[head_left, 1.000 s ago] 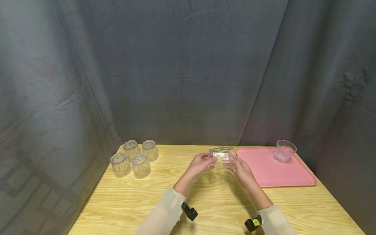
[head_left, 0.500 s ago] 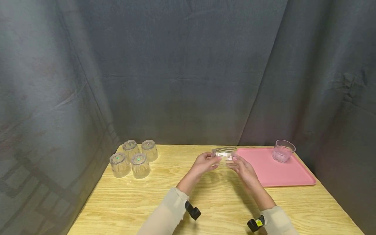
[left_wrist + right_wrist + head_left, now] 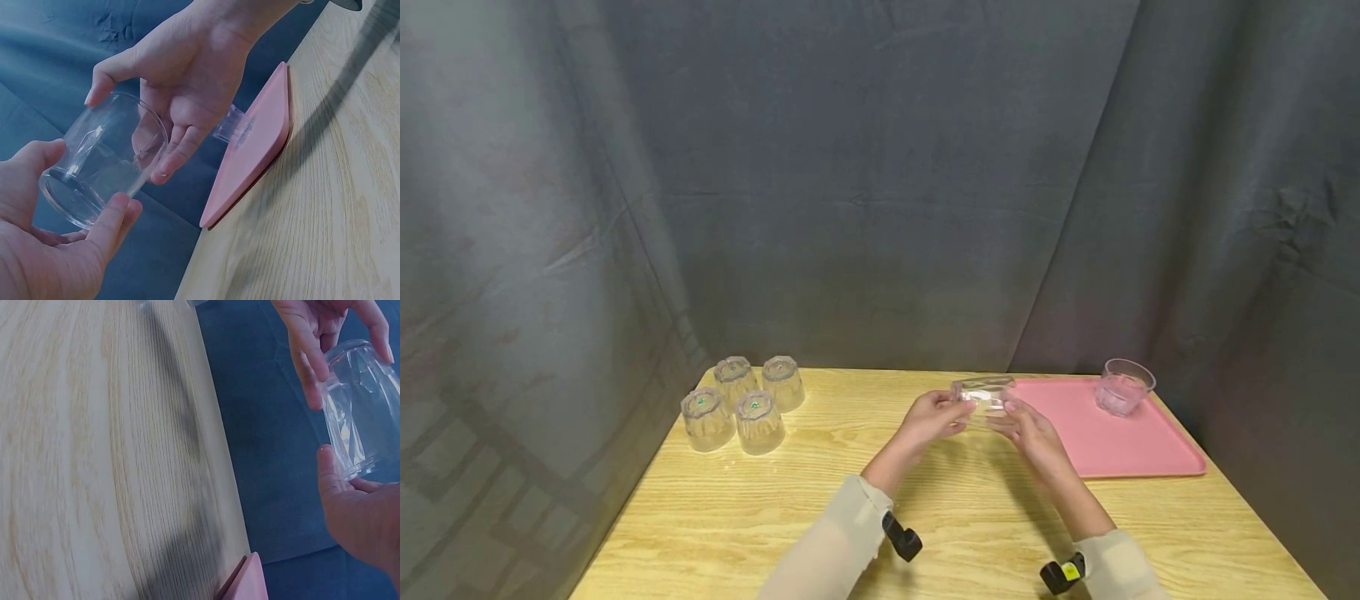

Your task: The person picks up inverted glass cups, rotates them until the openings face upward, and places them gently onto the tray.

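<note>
A clear drinking glass (image 3: 987, 393) is held on its side above the table, between my two hands. My left hand (image 3: 931, 418) grips its thick base end with thumb and fingers, as the left wrist view of the glass (image 3: 103, 147) shows. At the opposite, rim end, my right hand (image 3: 1036, 435) holds it, thumb on the near side and fingers beneath. In the right wrist view, both hands are around the glass (image 3: 365, 419), partly cut off by the frame edge. The glass overlaps the left edge of a pink tray (image 3: 1123, 446) in the head view.
Another clear glass (image 3: 1122, 390) stands upright at the tray's back right. Several upside-down glasses (image 3: 762, 427) stand grouped at the table's left. A wooden table (image 3: 820, 483) spans the front, with grey curtains (image 3: 865, 208) behind and along both sides.
Both hands have shifted slightly to the right with the glass, bringing it over the tray's left edge in the head view. The other glasses and the tray stay put.
</note>
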`<move>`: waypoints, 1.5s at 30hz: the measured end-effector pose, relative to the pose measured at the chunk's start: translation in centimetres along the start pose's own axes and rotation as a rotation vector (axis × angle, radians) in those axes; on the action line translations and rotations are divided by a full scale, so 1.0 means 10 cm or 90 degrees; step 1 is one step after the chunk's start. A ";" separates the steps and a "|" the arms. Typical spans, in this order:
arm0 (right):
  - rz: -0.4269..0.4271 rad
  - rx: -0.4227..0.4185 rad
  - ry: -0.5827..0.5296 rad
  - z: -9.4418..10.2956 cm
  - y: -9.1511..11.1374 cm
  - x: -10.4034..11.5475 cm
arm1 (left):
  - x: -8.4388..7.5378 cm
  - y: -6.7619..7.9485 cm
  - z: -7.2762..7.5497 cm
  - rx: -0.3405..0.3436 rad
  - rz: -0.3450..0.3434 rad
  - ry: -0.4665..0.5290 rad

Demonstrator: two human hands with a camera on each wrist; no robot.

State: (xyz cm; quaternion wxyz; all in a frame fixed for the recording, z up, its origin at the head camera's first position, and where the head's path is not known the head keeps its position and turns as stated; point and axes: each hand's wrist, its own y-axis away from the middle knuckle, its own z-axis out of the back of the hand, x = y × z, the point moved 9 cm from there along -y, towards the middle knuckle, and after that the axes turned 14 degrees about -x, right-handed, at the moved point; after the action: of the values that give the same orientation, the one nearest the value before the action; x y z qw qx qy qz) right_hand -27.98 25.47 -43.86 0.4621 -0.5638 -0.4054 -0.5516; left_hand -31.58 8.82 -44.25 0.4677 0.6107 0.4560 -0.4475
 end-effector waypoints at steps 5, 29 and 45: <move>-0.017 -0.003 0.021 0.04 0.02 0.01 | 0.01 0.00 -0.05 0.000 0.003 0.006; -0.024 0.010 -0.020 0.25 0.06 0.02 | 0.06 0.00 -0.31 0.012 -0.003 0.007; -0.012 -0.007 0.041 0.40 0.07 0.01 | 0.07 0.01 -0.44 0.020 0.002 0.014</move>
State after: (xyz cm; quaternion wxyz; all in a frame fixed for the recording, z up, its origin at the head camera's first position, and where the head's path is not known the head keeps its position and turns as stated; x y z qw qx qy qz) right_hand -26.35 29.17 -43.70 0.4661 -0.5446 -0.3929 -0.5760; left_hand -30.77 13.19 -44.24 0.4538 0.6238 0.4532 -0.4467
